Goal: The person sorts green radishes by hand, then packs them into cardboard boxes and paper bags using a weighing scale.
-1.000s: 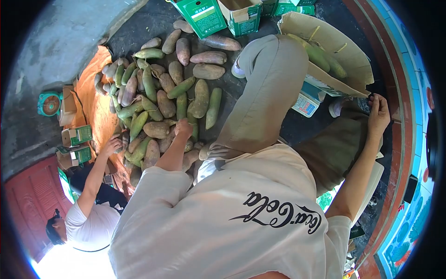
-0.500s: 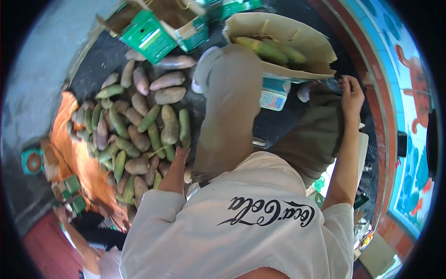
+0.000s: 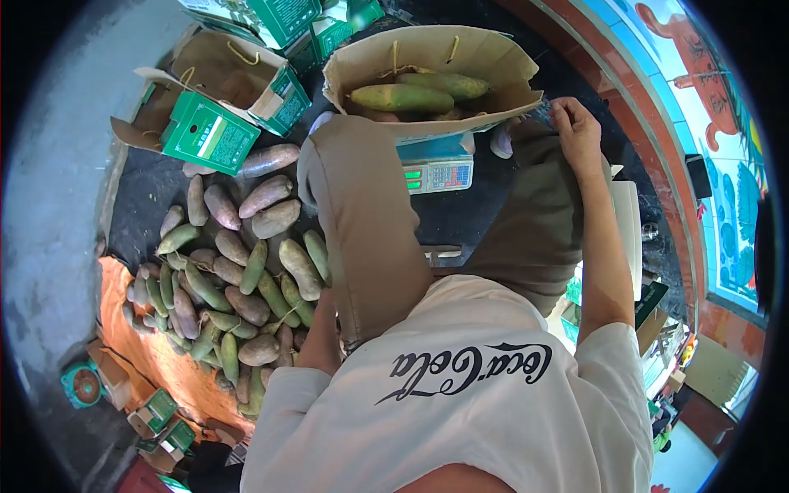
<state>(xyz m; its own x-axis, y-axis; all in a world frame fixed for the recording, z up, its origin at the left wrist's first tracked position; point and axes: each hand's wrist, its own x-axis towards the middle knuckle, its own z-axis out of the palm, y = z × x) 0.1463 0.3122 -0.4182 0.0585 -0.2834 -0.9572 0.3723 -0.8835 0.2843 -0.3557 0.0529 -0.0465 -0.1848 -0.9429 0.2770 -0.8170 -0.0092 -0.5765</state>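
Note:
My right hand [image 3: 577,131] is by my right knee, at the right corner of an open cardboard box [image 3: 514,66]. Its fingers are curled together, and what they hold, if anything, cannot be made out. A bluish patterned thing [image 3: 541,112] shows just beside the fingertips. Long green radishes [image 3: 403,98] lie in the box, which rests on a digital scale [image 3: 437,176] with green lit displays. On the left my forearm [image 3: 321,337] goes down behind my left leg beside a heap of green and purplish radishes [image 3: 238,287]; that hand is hidden.
Open green boxes [image 3: 211,131] stand at the upper left. The heap lies on black and orange sheeting [image 3: 177,366]. A small teal scale with a round dial [image 3: 82,384] and more green boxes [image 3: 158,411] are at the lower left. A tiled, painted wall [image 3: 649,78] runs along the right.
The view has turned so the box and scale appear further left, and the scale's displays now show. My left wrist has slipped behind my leg. The other person's arm at lower left is gone.

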